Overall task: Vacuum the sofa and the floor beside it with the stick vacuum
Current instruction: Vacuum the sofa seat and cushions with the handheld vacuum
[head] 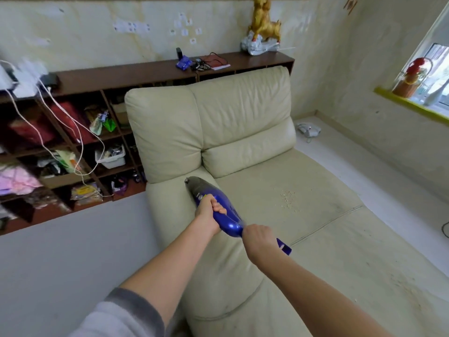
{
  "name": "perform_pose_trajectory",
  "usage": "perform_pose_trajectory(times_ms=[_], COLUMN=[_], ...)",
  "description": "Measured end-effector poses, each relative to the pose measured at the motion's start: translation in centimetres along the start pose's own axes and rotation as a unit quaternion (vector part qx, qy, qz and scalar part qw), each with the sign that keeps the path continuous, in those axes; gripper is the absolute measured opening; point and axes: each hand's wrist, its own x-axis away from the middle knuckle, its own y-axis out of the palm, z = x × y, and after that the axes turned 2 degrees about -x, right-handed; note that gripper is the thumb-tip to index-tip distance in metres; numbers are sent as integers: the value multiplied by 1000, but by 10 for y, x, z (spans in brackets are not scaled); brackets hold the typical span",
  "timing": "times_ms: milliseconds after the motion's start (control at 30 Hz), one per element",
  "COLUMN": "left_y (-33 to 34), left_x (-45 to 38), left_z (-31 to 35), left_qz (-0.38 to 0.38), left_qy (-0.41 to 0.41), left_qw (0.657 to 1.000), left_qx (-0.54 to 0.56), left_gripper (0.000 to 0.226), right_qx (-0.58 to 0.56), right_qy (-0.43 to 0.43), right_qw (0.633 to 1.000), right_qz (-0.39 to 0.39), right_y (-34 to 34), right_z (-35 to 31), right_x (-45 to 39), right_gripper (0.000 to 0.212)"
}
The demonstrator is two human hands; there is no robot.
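Vacuum (220, 207), blue, handheld form, held in both hands above the cream sofa (243, 132). Left hand (209, 211) grips the body mid-length, fingers curled round it from the left side, knuckles and fingertips visible on top. Right hand (258, 239) wraps the rear handle section just behind the left-hand grip; a short blue stub of the handle protrudes past the right hand toward the lower right. Dark nozzle end (193, 184) points up and away from both grips, toward the crease where the back cushion meets the seat, near the sofa's left arm; whether it touches the upholstery cannot be told. Patch of pale crumbs (289, 199) lies on the seat to the right of the left-hand grip, apart from the nozzle. Seat seam runs across the cushion beyond the right hand. Grey sleeve (121, 317) pushed up on the left forearm. Left of the grips: grey floor (73, 251), then a dark wooden shelf unit (102, 76) with cluttered compartments and white cables (60, 132) hanging across its front. Gold figurine (264, 20) stands on the shelf top behind the sofa back. Window sill with a red ornament (413, 74) far right.
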Motion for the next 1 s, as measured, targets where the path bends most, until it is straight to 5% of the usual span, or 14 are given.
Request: perform_pose_trajectory(times_ms=[233, 433, 667, 833, 1000], left_y=[-70, -101, -100, -110, -118], left_x=[-2, -19, -8, 1, 7], left_z=[26, 52, 69, 79, 65], left_qz=[10, 129, 194, 216, 228], left_qy=[-8, -16, 36, 41, 46], left_qw=[997, 991, 979, 974, 972], left_qx=[71, -3, -53, -59, -45], left_gripper=[29, 16, 26, 16, 23], right_qx=[68, 107, -13, -128, -102], right_qy=[-27, -28, -31, -41, -73], right_qw=[997, 994, 997, 983, 988], right_qz=[-2, -4, -76, -122, -94], right_y=[-8, -25, -46, -53, -46], right_z=[-63, -98, -108, -120, -116], right_x=[-13, -29, -39, -43, -37], right_gripper=[36, 74, 69, 85, 84])
